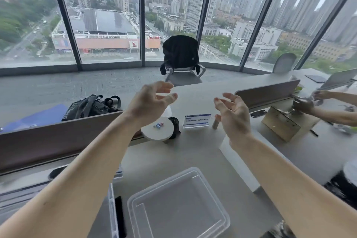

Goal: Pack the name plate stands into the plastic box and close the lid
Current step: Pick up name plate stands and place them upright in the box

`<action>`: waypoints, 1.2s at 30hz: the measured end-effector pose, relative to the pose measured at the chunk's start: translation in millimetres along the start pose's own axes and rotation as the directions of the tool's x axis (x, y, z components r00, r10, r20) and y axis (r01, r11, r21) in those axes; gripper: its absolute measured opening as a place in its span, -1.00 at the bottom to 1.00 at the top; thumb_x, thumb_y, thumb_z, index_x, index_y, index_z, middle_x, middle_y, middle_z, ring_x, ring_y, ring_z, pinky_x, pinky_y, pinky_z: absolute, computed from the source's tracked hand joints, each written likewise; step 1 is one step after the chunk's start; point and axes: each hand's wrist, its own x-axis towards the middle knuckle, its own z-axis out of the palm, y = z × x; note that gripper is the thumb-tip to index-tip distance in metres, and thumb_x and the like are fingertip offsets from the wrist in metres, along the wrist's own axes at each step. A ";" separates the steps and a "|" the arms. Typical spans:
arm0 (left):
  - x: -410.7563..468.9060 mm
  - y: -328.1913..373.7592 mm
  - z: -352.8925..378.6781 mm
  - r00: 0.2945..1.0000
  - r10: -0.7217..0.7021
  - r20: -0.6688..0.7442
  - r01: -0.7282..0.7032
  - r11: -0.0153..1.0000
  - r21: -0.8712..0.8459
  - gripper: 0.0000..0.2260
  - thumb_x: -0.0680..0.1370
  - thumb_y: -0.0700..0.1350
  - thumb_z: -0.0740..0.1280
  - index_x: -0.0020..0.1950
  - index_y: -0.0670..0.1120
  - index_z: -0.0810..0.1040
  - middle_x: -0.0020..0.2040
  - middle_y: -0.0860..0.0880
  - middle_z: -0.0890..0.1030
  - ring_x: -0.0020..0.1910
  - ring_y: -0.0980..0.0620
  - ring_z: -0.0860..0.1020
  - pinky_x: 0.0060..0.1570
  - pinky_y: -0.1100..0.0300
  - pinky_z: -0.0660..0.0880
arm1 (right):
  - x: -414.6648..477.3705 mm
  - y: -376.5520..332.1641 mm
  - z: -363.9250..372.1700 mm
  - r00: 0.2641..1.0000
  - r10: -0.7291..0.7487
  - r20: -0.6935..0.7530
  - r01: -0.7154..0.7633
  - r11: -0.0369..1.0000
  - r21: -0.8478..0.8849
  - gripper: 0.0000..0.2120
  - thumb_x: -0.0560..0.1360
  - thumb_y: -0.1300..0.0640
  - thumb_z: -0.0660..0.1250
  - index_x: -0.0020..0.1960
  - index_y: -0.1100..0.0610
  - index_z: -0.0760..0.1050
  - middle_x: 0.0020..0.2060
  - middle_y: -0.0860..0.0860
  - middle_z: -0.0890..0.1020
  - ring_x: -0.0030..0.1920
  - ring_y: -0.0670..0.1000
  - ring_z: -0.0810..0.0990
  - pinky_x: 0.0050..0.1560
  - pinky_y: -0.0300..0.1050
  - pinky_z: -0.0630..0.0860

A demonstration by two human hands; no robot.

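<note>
A clear plastic box [178, 206] lies open and empty on the grey desk near me, at the bottom centre. Its lid [113, 210] seems to stand on edge just left of it, partly hidden by my left arm. One name plate stand [196, 120], clear acrylic with a blue and white card, stands upright farther back on the desk. My left hand [151, 100] and my right hand [234, 116] are both raised in the air above the desk, fingers spread and curled, holding nothing. The stand sits between and below them.
A white round disc [157, 131] with small coloured bits and a black cylinder [174, 126] stand left of the stand. A cardboard box [283, 123] and another person's hands [322, 95] are at right. Brown dividers [48, 141] border the desk; a chair [181, 58] faces it.
</note>
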 end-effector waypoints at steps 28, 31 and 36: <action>244.7 -281.0 300.6 0.858 -0.508 0.069 0.513 0.852 -0.104 -0.49 0.67 -0.04 0.31 0.60 -0.04 0.29 0.54 0.03 0.42 0.45 0.07 0.44 0.37 0.18 0.33 | 310.5 342.9 20.6 0.881 0.455 -0.128 -0.467 0.880 -0.088 -0.71 0.60 -0.05 0.30 0.22 0.10 0.53 -0.02 -0.02 0.59 -0.03 -0.04 0.55 0.17 -0.01 0.54; 261.5 -315.9 330.2 0.839 -0.543 0.040 0.540 0.822 -0.180 -0.50 0.70 -0.01 0.25 0.63 -0.02 0.27 0.58 0.06 0.37 0.50 0.11 0.37 0.41 0.21 0.26 | 339.8 390.9 21.4 0.870 0.471 -0.146 -0.489 0.863 -0.129 -0.72 0.63 -0.01 0.24 0.23 0.13 0.50 -0.07 -0.04 0.53 -0.13 -0.07 0.48 -0.13 -0.22 0.41; 302.2 -348.0 371.6 0.795 -0.607 -0.015 0.572 0.757 -0.315 -0.53 0.73 0.07 0.11 0.62 -0.04 0.30 0.52 0.04 0.41 0.43 0.08 0.36 0.34 0.20 0.21 | 383.4 440.7 24.3 0.852 0.497 -0.168 -0.523 0.825 -0.213 -0.73 0.63 0.08 0.19 0.29 0.15 0.46 0.01 0.01 0.56 0.03 0.04 0.51 0.02 -0.15 0.35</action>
